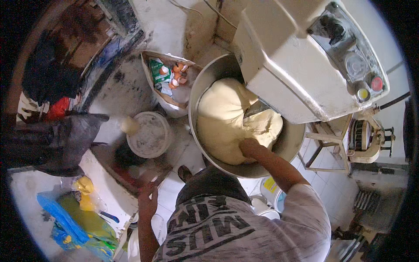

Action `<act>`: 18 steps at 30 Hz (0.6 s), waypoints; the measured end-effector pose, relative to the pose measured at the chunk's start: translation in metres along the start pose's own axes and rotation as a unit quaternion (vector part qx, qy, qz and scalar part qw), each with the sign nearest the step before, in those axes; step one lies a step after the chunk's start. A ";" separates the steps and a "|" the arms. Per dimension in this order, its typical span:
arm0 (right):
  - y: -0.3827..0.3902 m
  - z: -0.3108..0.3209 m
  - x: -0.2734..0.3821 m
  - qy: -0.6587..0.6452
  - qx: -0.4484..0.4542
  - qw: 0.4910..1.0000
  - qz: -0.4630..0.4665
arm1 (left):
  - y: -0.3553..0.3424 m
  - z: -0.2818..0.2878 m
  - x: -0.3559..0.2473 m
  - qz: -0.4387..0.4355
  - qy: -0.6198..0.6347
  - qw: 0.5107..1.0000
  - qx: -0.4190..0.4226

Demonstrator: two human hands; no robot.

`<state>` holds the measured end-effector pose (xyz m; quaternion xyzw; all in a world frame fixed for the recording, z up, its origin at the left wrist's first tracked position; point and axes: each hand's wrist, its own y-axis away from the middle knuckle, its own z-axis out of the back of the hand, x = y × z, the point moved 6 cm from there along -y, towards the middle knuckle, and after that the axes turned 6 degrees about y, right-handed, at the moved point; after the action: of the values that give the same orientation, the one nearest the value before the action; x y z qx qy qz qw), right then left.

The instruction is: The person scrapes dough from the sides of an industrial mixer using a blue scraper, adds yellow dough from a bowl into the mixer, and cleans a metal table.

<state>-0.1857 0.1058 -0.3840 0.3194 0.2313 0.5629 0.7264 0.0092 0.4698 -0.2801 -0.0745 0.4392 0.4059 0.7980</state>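
Tiled floor [321, 180] lies below the lettered shirt [257, 231], right hand [252, 149] touching dough [222, 118].

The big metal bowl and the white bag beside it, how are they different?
The metal bowl is wide and round; the white bag is smaller and uneven. The bowl holds pale dough; the bag holds broken eggshells. Both are open on top.

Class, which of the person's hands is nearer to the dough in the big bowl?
Right. The right hand is on the dough; the left hand is apart from it, outside the bowl, to the left.
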 end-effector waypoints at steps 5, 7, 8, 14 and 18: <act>0.022 0.010 0.009 -0.041 -0.257 0.957 -0.130 | 0.012 -0.004 0.013 0.037 -0.029 0.999 -0.002; -0.015 -0.015 0.022 0.019 -0.245 0.960 -0.136 | 0.008 -0.008 0.005 0.018 -0.029 0.999 0.009; -0.042 -0.030 0.022 0.059 -0.154 0.979 -0.119 | 0.002 -0.010 -0.002 -0.005 -0.032 0.999 0.018; -0.048 -0.045 0.007 0.001 -0.057 0.997 -0.051 | -0.002 -0.005 -0.009 -0.006 0.025 1.000 0.010; 0.030 0.026 0.000 -0.038 0.004 0.999 0.016 | 0.011 0.003 0.017 0.040 -0.004 0.999 0.001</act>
<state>-0.1872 0.1053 -0.3442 0.3468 0.2004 0.5608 0.7246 0.0082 0.4885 -0.2890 -0.0547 0.4395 0.4369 0.7829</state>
